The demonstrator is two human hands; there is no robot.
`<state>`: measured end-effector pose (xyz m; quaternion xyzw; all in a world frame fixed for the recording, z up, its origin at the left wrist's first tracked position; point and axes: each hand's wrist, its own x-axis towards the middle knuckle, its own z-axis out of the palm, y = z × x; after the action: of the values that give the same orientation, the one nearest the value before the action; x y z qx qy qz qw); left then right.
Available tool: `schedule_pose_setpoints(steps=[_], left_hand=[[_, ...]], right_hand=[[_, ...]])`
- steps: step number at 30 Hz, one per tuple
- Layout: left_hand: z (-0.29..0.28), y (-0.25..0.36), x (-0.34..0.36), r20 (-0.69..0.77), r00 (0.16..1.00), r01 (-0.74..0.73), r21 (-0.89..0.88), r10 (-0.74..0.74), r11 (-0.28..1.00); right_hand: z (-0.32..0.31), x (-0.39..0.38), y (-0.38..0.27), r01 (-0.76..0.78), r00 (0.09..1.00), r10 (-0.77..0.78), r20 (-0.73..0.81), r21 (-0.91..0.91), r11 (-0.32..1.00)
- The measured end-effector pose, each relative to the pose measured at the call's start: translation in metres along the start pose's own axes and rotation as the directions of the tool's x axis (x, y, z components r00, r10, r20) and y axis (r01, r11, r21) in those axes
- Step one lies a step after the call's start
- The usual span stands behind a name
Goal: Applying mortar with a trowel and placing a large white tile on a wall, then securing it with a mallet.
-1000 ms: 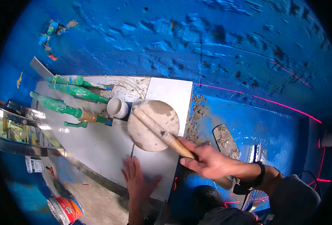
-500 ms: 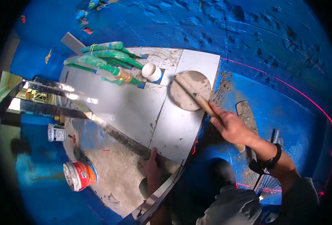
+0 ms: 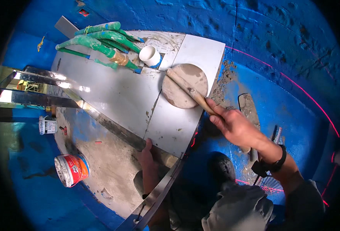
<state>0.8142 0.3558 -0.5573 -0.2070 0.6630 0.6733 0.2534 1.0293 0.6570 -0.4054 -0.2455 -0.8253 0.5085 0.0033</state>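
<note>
Looks like wood along the handle (image 3: 193,91) just off centre toward 1 o'clock: bare and smooth at the grip, dull and caked farther up. Reads matt and dusty on the disc (image 3: 175,92) beneath, with darker blotches. Appears smooth and faintly glossy on the pale tiles (image 3: 116,86) toward 10 o'clock, gritty with specks near the joint. Seems plastic on the green pipes (image 3: 93,43) at 11 o'clock, scuffed and smeared. Shines like polished metal on the bars (image 3: 54,99) at 9 o'clock. Looks rough and lumpy on the painted wall (image 3: 224,17) at 1 o'clock. Shows matt cloth at the sleeve (image 3: 302,204), at 4 o'clock.
</note>
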Motion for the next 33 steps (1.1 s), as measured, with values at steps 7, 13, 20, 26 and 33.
schedule_pose_setpoints(steps=[7, 13, 20, 26, 33], left_hand=[[-0.012, -0.003, 0.001, -0.006, 0.999, -0.038, -0.047, 0.038, 0.998], [-0.031, -0.025, 0.036, -0.051, 0.998, 0.023, -0.147, -0.031, 0.989], [-0.020, -0.016, 0.019, 0.004, 0.998, -0.070, 0.011, 0.070, 0.997], [-0.027, -0.010, 0.007, 0.178, 0.980, 0.112, -0.158, -0.083, 0.981], [-0.027, -0.021, 0.027, 0.113, 0.993, 0.030, -0.027, -0.027, 0.999]], right_hand=[[0.022, -0.013, 0.019, 0.103, 0.991, -0.099, -0.091, 0.038, 0.994], [0.002, -0.010, -0.022, -0.022, 0.999, 0.020, 0.027, 0.052, 0.998], [0.025, -0.008, 0.024, 0.022, 0.999, -0.020, -0.036, 0.034, 0.999], [0.002, -0.022, -0.022, 0.036, 0.997, -0.035, -0.068, 0.016, 0.999], [0.007, 0.001, 0.009, 0.044, 0.995, -0.044, -0.094, -0.002, 0.999]])
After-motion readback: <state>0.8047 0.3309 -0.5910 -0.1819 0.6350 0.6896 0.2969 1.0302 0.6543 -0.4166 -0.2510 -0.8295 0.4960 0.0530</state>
